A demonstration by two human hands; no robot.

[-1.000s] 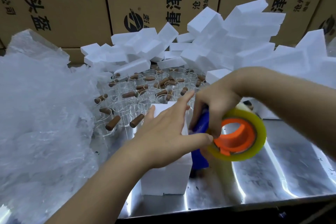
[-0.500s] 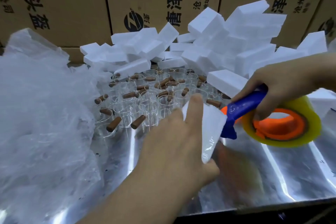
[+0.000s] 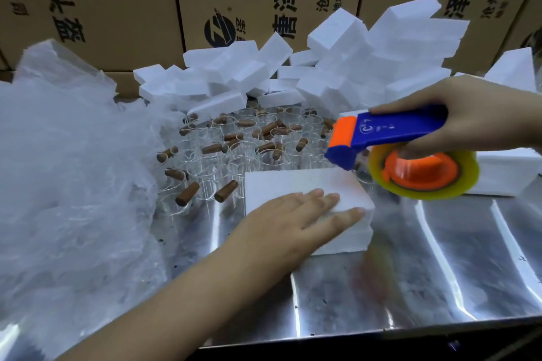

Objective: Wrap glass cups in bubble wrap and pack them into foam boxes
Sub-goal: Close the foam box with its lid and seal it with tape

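- the left hand point(image 3: 293, 223) lies flat with straight fingers, pressing down on top of the foam box point(image 3: 293, 184).
- the right hand point(image 3: 475, 114) is curled tight round the tape dispenser point(image 3: 404, 155), held up in the air near the box and not touching it.
- a moment ago the box stood on its end with the tape right against it. now it lies flat on the bench point(image 3: 440, 258). i think one strip is done and a new side is ready.
- the box is closed, so what is inside is hidden.
- behind it stand many glass cups point(image 3: 234, 152), bare and empty-looking.
- the bubble wrap point(image 3: 73, 170) is heaped on the left, and more foam boxes point(image 3: 366, 67) are piled at the back.
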